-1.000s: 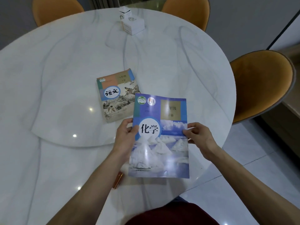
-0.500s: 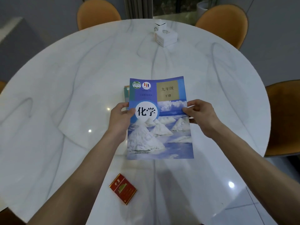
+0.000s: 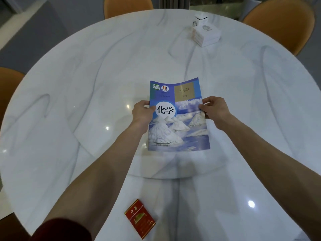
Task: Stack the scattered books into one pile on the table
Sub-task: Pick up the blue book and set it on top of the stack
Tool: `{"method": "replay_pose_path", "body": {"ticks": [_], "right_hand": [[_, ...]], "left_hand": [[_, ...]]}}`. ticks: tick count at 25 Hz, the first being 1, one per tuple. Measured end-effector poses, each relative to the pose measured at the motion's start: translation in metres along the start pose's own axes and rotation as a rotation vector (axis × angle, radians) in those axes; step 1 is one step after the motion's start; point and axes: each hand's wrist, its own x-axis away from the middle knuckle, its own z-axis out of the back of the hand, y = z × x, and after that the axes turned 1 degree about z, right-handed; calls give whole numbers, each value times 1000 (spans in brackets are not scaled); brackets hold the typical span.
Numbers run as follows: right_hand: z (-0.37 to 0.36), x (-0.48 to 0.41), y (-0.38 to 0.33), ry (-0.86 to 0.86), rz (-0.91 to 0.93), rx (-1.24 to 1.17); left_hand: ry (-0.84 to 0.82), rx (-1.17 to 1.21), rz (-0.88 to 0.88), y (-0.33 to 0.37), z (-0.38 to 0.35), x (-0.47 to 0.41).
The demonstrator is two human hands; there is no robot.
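Book: the blue chemistry book (image 3: 178, 117) sits between my hands, above the middle of the marble table (image 3: 86, 84).
Left hand (image 3: 141, 113): clamped on its left edge.
Right hand (image 3: 214, 108): pinching its right edge.
Beneath: I can't see another book; it may be hidden.
Doing it well: lower it flat, square the corners, let go of both edges together.
Nearby: red packet (image 3: 139, 218), well apart.

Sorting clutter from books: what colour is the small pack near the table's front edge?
Red with gold markings, the small flat pack; head view.
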Motion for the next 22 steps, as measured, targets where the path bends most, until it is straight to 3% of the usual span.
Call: {"method": "replay_pose_path", "body": {"ticks": [5, 14, 22], "right_hand": [[-24, -33, 19, 40, 10, 186], [-43, -56, 48, 90, 88, 352], [-49, -60, 54, 177, 103, 530]], "left_hand": [[26, -106, 6, -15, -10, -24], [40, -547, -198, -43, -9, -45], [17, -643, -230, -51, -19, -52]]}}
